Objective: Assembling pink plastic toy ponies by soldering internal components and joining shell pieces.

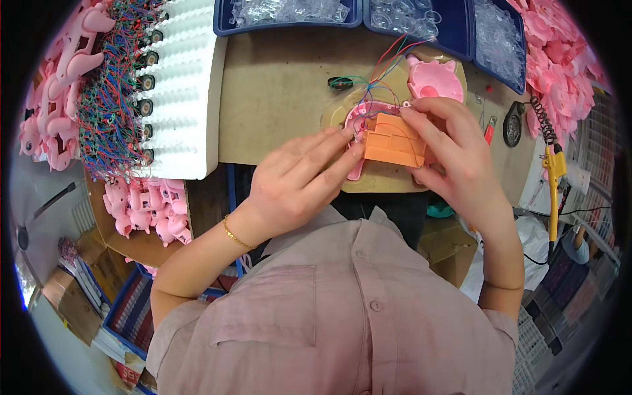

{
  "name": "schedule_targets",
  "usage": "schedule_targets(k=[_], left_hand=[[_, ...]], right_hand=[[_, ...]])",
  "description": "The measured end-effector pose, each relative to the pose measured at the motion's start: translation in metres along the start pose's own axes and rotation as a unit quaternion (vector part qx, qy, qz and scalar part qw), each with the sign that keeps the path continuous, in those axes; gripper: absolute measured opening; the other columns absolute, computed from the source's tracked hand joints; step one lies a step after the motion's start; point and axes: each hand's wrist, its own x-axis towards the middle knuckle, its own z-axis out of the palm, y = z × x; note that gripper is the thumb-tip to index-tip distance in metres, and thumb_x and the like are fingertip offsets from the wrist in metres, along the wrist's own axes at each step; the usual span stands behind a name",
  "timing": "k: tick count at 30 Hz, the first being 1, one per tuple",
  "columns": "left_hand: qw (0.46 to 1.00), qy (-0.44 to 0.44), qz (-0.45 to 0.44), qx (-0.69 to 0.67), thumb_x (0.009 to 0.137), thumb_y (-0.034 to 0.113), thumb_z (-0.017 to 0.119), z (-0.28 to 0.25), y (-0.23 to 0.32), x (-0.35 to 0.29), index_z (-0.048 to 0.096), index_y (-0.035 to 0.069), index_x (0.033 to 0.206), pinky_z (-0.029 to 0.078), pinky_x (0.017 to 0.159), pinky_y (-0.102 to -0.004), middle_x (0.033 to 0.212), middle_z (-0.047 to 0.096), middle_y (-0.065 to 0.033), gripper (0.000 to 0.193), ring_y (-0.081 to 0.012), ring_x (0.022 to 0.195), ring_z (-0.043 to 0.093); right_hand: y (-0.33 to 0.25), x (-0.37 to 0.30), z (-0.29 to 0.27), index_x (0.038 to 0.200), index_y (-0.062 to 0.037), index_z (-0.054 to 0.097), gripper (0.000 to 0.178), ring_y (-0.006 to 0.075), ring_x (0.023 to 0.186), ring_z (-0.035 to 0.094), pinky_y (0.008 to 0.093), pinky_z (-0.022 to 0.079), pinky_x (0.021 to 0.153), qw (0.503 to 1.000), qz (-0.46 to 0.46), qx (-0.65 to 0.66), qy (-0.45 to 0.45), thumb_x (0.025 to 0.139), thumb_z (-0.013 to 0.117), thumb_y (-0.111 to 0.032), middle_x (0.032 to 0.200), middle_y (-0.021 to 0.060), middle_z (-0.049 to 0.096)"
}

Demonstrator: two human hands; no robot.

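Both my hands meet over a pink plastic toy shell point(356, 119) on the bench in front of me. My right hand point(461, 155) grips an orange plastic box point(395, 143) with stepped sides, fingers on its top edge and thumb at its lower right corner. At the box's left side, my left hand point(293, 174) has its fingertips drawn together beside the shell; what they pinch is hidden. Thin red, green and blue wires point(372, 82) rise from the shell. A small round black speaker point(340, 83) lies left of them, and a pink cat-eared shell piece point(435, 80) lies beyond my right hand.
Blue bins point(288, 30) of clear plastic parts line the back. At left, a white foam tray point(191, 99) holds wired speakers beside pink toy bodies point(69, 85). Pink parts point(553, 59) are heaped far right, near a black ring-shaped tool point(513, 124) and a yellow-handled tool point(555, 168) on a coiled cord.
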Motion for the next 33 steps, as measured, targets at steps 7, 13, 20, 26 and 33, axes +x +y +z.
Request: schedule_targets(k=[7,13,20,26,33], left_hand=[[0.998,-0.060,-0.015,0.024,0.073,0.006,0.067,-0.008,0.006,-0.001,0.061,0.004,0.118,0.047,0.087,-0.0320,0.122,0.059,-0.0087,0.045,-0.0209,0.105,0.061],[0.997,-0.076,0.003,0.028,0.074,0.010,0.069,-0.007,0.005,-0.002,0.061,0.003,0.117,0.044,0.090,-0.0358,0.128,0.056,-0.0109,0.045,-0.0242,0.110,0.058],[0.994,-0.093,0.013,0.047,0.074,0.011,0.070,-0.010,0.004,-0.001,0.060,0.005,0.121,0.043,0.089,-0.0328,0.125,0.057,-0.0068,0.048,-0.0186,0.110,0.057],[0.997,-0.078,-0.012,0.001,0.074,0.014,0.071,-0.022,-0.003,0.019,0.064,0.010,0.116,0.042,0.087,-0.0343,0.122,0.059,-0.0060,0.043,-0.0206,0.104,0.058],[0.981,-0.176,0.058,0.058,0.078,0.027,0.068,-0.012,0.009,0.088,0.062,0.010,0.117,0.039,0.092,-0.0368,0.121,0.060,0.0006,0.043,-0.0205,0.111,0.052]], right_hand=[[-0.004,0.015,-0.016,0.119,-0.0054,0.059,0.063,0.0301,0.105,0.054,0.0370,0.046,0.088,0.995,0.045,0.012,-0.093,0.059,0.077,-0.004,0.118,0.0134,0.051],[-0.008,-0.002,-0.005,0.120,-0.0049,0.059,0.062,0.0306,0.108,0.052,0.0387,0.043,0.091,0.998,0.063,-0.008,-0.022,0.061,0.078,-0.010,0.119,0.0128,0.052],[-0.002,0.007,-0.015,0.115,-0.0071,0.063,0.060,0.0310,0.110,0.050,0.0425,0.038,0.095,0.996,0.008,-0.067,-0.064,0.061,0.077,-0.028,0.117,0.0086,0.055],[0.011,-0.011,-0.012,0.110,-0.0064,0.064,0.057,0.0281,0.106,0.052,0.0410,0.037,0.094,0.999,0.022,-0.003,0.033,0.060,0.078,-0.028,0.109,0.0077,0.058],[0.005,-0.022,-0.015,0.100,-0.0045,0.065,0.046,0.0249,0.087,0.054,0.0372,0.039,0.078,0.990,0.069,-0.111,0.061,0.063,0.078,-0.029,0.089,0.0055,0.057]])
